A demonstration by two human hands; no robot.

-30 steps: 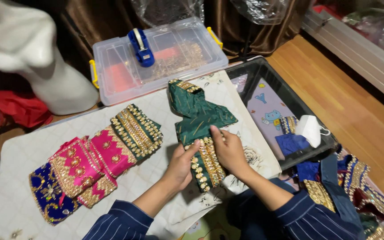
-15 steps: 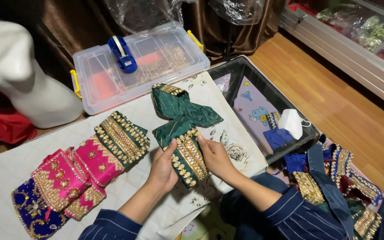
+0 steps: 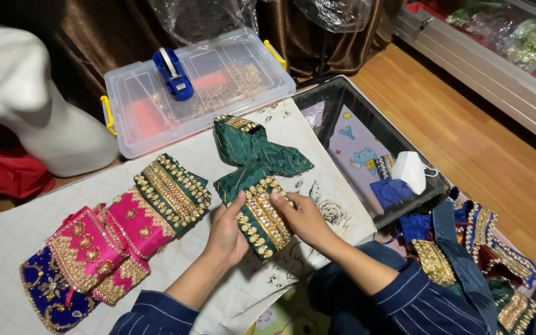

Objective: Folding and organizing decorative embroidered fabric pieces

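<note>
Wooden flooring (image 3: 479, 142) runs along the right side of the scene, and a white floral-printed cloth (image 3: 336, 205) covers the low work surface in the middle. On that cloth, both hands pinch the lower end of a dark green garment piece (image 3: 257, 180), where a band of gold bead and sequin trim (image 3: 262, 214) crosses it. The left hand (image 3: 226, 232) has its thumb on top of the trim's left edge with the fingers curled under the fabric, holding it. The right hand (image 3: 302, 217) grips the trim's right edge the same way, fingertips pressed on the beads. Both wrists come out of dark blue pinstriped sleeves (image 3: 417, 304). The green piece lies flat from the hands upward, its plain satin middle folded over and a second small gold-trimmed end lying near the top edge of the cloth.

Just left of the hands rests a row of overlapping embroidered pieces: a green one with gold bands (image 3: 172, 192), two bright pink ones (image 3: 103, 242), and a royal blue one (image 3: 51, 291) at the far left. Behind the cloth sits a clear plastic storage box with yellow latches (image 3: 125, 124), with a blue tape dispenser (image 3: 172, 74) on its lid. A white mannequin bust (image 3: 26, 105) stands at the left. To the right, a dark-rimmed tray (image 3: 342, 99) holds a white face mask (image 3: 410, 170) and blue fabric, and more trimmed pieces (image 3: 485, 248) pile up beside the person's knee.
</note>
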